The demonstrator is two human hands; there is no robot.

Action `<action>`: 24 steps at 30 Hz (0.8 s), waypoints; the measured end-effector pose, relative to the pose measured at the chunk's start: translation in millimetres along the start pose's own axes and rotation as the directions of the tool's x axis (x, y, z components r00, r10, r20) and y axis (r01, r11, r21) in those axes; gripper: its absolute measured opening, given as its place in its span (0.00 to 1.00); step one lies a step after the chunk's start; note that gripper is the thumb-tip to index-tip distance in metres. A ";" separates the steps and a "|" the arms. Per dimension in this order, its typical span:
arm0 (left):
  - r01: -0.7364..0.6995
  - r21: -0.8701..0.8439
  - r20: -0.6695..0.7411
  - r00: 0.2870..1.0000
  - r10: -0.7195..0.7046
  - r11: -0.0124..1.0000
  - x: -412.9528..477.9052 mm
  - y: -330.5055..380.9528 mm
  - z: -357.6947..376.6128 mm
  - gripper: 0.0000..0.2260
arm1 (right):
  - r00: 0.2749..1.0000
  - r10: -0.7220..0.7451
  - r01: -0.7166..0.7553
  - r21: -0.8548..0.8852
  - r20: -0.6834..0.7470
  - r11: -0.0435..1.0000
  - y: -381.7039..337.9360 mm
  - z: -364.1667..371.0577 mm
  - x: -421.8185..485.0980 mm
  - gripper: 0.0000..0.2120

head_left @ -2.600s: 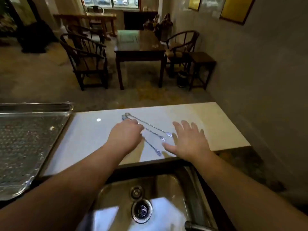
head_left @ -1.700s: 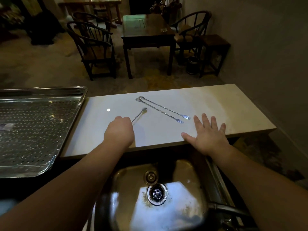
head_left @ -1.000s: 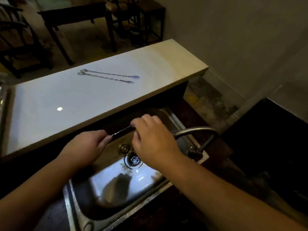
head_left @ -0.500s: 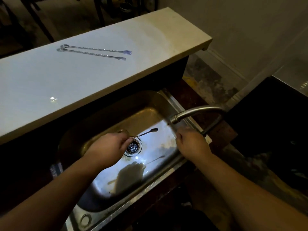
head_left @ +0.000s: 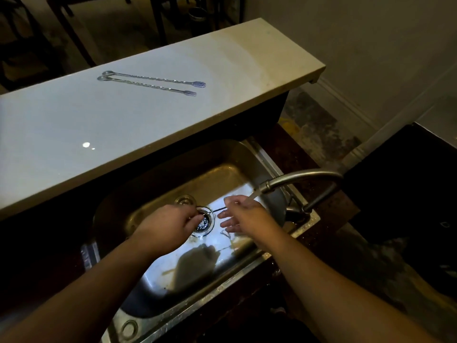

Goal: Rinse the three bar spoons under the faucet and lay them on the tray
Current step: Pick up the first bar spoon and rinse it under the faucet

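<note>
My left hand (head_left: 170,225) pinches one end of a thin bar spoon (head_left: 218,209) over the sink's drain (head_left: 204,222). The spoon's other end runs under my right hand (head_left: 243,215), whose fingers are spread and touch it below the faucet spout (head_left: 291,178). A thin stream of water falls from the spout onto the right hand. Two more bar spoons (head_left: 150,82) with twisted stems and small fork ends lie side by side on the white counter (head_left: 123,125) behind the sink. The tray is out of view.
The steel sink (head_left: 173,283) sits below the raised counter's front edge. The faucet's base and lever (head_left: 296,211) stand at the sink's right rim. A dark surface (head_left: 408,184) lies to the right; chair and table legs (head_left: 74,33) stand beyond the counter.
Water now runs from the faucet. My right hand has moved left from the faucet's side to under the spout, onto the spoon's end. My left hand still holds the spoon over the drain.
</note>
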State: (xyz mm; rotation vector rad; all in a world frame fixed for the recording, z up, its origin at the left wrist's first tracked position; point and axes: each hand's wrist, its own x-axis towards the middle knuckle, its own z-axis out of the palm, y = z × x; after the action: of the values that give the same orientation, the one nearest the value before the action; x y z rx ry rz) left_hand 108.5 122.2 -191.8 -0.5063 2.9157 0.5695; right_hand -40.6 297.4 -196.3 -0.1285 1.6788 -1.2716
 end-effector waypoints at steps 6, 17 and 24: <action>-0.069 -0.062 0.019 0.997 0.071 0.996 -4.1 -0.6 -3.9 0.10 | 0.998 -0.043 0.040 -0.061 -0.043 0.997 2.6 -2.4 -10.6 0.12; 0.006 -0.155 -0.011 1.000 -0.008 0.988 -2.5 12.3 -3.3 0.06 | 0.998 -0.041 0.030 0.197 0.051 0.980 7.9 -10.2 -10.3 0.06; 0.041 -0.135 0.002 0.999 -0.041 0.990 -0.8 16.2 -7.3 0.09 | 0.998 -0.047 0.039 0.171 0.039 0.984 3.8 -14.0 -8.8 0.07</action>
State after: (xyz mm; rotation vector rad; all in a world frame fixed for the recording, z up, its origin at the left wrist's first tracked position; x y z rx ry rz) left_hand 103.2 133.7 -179.4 -0.5801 2.8733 0.7643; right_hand -44.8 313.8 -194.3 -0.0890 1.5303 -1.4291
